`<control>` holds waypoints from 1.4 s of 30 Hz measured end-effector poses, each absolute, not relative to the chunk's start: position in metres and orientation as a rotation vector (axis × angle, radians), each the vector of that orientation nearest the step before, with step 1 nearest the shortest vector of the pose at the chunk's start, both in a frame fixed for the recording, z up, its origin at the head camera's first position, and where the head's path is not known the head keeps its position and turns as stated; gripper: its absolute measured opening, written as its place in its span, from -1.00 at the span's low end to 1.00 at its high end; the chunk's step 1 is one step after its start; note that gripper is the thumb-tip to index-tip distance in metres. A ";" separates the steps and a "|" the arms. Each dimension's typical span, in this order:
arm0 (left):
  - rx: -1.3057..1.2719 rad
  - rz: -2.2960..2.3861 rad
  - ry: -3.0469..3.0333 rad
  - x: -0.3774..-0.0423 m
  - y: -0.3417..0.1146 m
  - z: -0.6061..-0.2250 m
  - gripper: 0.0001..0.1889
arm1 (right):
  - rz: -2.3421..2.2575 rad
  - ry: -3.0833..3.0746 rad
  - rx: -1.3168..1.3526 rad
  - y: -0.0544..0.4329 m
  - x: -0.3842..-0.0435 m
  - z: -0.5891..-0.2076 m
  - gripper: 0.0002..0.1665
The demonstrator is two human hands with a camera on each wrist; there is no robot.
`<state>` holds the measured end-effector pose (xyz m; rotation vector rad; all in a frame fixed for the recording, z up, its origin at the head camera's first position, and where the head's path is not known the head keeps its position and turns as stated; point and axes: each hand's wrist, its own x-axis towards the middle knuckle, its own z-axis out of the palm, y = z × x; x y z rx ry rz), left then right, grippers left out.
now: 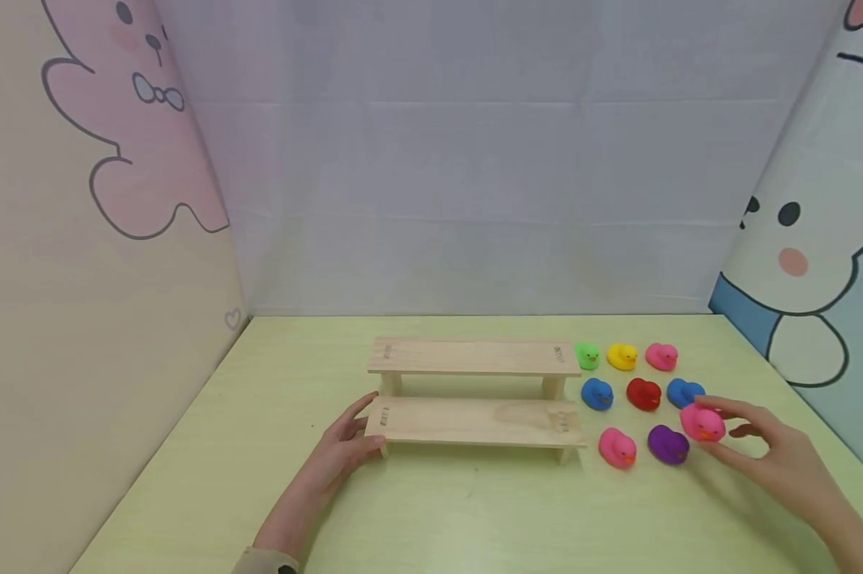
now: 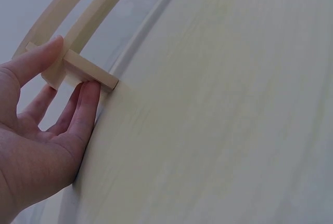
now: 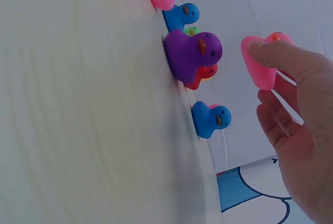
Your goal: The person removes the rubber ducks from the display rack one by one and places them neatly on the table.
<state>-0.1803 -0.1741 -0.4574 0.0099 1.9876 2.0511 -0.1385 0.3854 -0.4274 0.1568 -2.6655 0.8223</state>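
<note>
My right hand pinches a pink rubber duck between thumb and fingers. In the right wrist view this pink duck is held up off the table, beside the purple duck. At the left end of a two-step wooden stand, my left hand grips the lower step's edge. The left wrist view has the thumb on one side of the wood and fingers against the other. Near the right hand are a purple duck, a blue duck and another pink duck.
Right of the stand's upper step stand more ducks: green, yellow, pink, blue and red. A pale back wall and printed side walls enclose the light wooden table.
</note>
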 end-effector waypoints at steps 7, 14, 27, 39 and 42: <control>0.016 2.047 1.987 -0.180 -0.174 -0.457 -0.18 | 0.853 -2.713 0.158 0.403 -0.139 -0.435 -0.35; 0.016 2.045 1.981 -0.180 -0.174 -0.456 -0.18 | 0.812 -2.827 0.122 0.415 -0.141 -0.440 -0.36; 0.023 2.041 1.983 -0.180 -0.174 -0.454 -0.19 | 0.739 -3.062 0.177 0.421 -0.153 -0.441 -0.34; 0.022 2.034 2.001 -0.180 -0.173 -0.454 -0.20 | 0.777 -3.086 0.274 0.435 -0.161 -0.446 -0.33; 0.028 2.032 2.000 -0.180 -0.173 -0.454 -0.20 | 0.769 -3.092 0.293 0.436 -0.162 -0.447 -0.33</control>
